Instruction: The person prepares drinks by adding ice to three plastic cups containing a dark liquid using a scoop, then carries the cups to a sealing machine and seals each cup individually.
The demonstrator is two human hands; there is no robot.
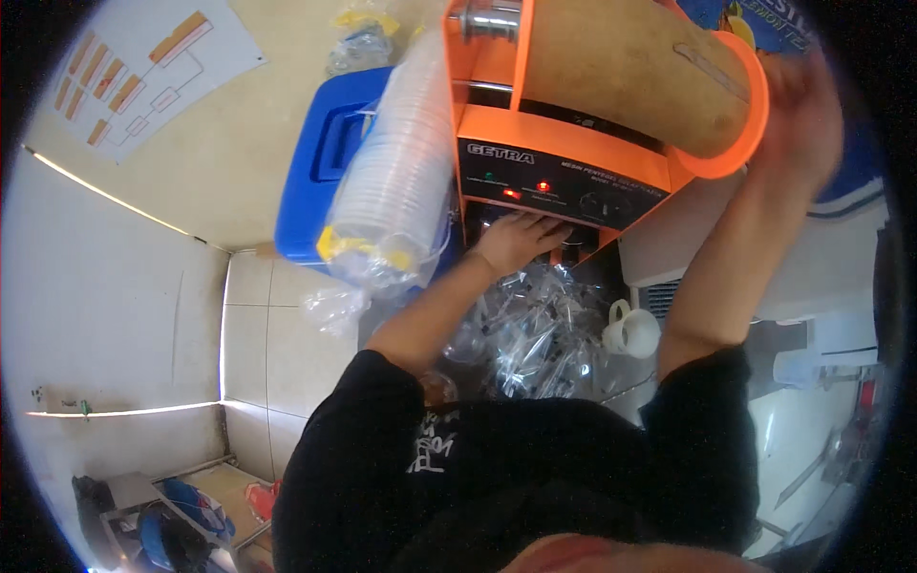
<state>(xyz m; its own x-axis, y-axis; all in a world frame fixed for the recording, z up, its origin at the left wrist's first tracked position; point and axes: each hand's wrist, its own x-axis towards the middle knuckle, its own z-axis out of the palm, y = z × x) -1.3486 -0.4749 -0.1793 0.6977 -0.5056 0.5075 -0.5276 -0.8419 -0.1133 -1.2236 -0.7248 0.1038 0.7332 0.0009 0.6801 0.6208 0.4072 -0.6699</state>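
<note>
In front of me stands an orange cup sealing machine (564, 129) with a black control panel, where small red and green lights show. My left hand (519, 241) reaches into the opening below the panel, palm down with its fingers stretched out. What lies under those fingers is hidden. On top sits a large brown roll (630, 72) between orange end discs. At the right disc (750, 105) is my right hand (800, 119), smeared by motion, so its fingers do not show clearly. Crumpled clear plastic film (540, 334) lies in a heap below the opening.
Left of the machine, a long sleeve of stacked clear plastic cups (396, 162) leans over a blue lidded box (306, 181). A white mug-like cup (632, 331) stands right of the film heap. A paper chart (148, 81) lies at the far left.
</note>
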